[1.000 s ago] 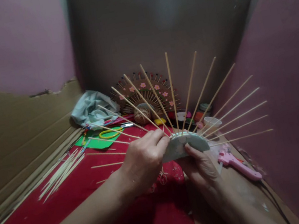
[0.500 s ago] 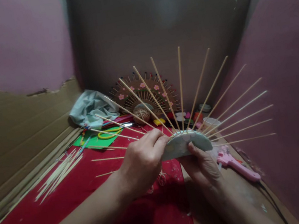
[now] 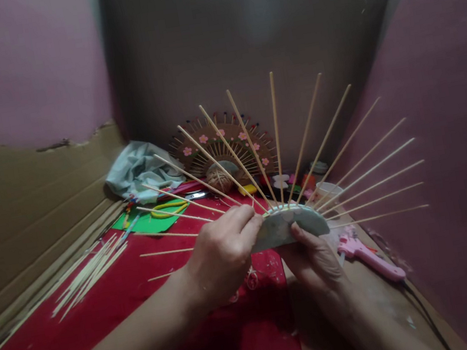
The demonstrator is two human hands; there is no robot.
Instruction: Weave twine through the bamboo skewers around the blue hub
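Note:
A pale grey-green half-round disc [image 3: 278, 228] is held up before me, with many thin wooden sticks [image 3: 280, 137] fanning out from its curved edge. My right hand [image 3: 314, 257] grips the disc from below, thumb pressed on its front face. At the disc's left end, my left hand [image 3: 224, 242] is closed, its fingertips pinched among the stick bases. Its fingers hide what they pinch. A short thin strand shows just above them. The left-side sticks pass behind this hand.
Loose sticks [image 3: 91, 273] lie on the red cloth [image 3: 163, 342] at left. Behind are yellow-handled scissors [image 3: 170, 209], a twine ball [image 3: 219, 180], crumpled cloth [image 3: 140, 166] and a flower-decorated fan [image 3: 227, 134]. A pink glue gun [image 3: 370, 256] with a cord lies at right on cardboard [image 3: 317, 328].
The stick fan has tilted slightly to the left, its upper tips shifting left in view. Both hands keep nearly the same place and hold. The camera view has shifted a little.

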